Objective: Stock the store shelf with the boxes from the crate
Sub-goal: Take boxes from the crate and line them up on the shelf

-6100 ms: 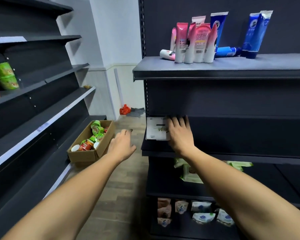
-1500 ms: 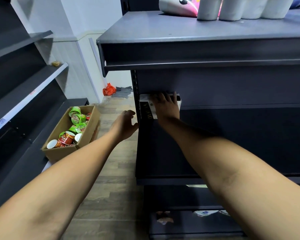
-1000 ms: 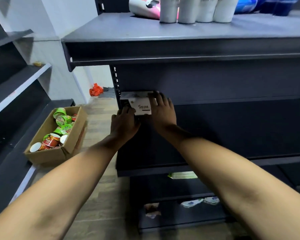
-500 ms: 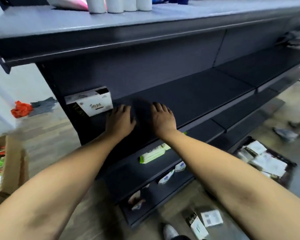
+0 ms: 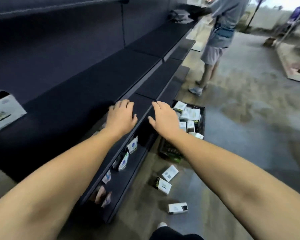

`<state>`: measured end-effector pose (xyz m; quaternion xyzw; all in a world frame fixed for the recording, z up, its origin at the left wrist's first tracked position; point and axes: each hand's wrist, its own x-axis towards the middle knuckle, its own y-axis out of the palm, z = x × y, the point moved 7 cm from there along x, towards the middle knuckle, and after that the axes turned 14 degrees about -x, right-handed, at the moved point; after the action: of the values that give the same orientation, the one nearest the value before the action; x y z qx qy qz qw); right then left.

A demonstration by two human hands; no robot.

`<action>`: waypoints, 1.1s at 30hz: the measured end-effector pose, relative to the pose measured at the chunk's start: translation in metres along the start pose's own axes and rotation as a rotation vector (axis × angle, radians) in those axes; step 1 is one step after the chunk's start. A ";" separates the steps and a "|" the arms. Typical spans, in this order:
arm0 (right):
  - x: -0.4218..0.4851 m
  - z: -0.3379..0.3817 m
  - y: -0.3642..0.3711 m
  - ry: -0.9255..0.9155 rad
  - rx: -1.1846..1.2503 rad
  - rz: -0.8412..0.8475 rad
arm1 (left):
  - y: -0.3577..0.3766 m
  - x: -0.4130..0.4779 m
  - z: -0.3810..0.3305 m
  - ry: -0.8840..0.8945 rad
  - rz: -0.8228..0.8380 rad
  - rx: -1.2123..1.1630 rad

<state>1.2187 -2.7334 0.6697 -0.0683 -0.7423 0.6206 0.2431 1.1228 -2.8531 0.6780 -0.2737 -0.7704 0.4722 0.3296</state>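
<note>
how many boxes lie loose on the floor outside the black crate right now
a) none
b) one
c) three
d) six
c: two boxes lie close together on the floor just short of the black crate, and a third box lies alone, nearer the camera.

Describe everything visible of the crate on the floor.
The crate is a dark, plastic-looking bin with a perforated near wall. It stands upright on the floor beside the foot of the shelf. It holds a loose jumble of white boxes with dark ends. The right hand hides its left part but does not touch it.
</note>
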 end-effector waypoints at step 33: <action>-0.239 -0.531 0.049 0.471 -0.065 0.208 | 0.292 0.063 -0.517 0.275 0.426 -0.113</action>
<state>1.6542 -2.3478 0.6164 -0.2946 -0.6737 0.5852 0.3420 1.5115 -2.4066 0.6028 -0.5092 -0.6685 0.4457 0.3084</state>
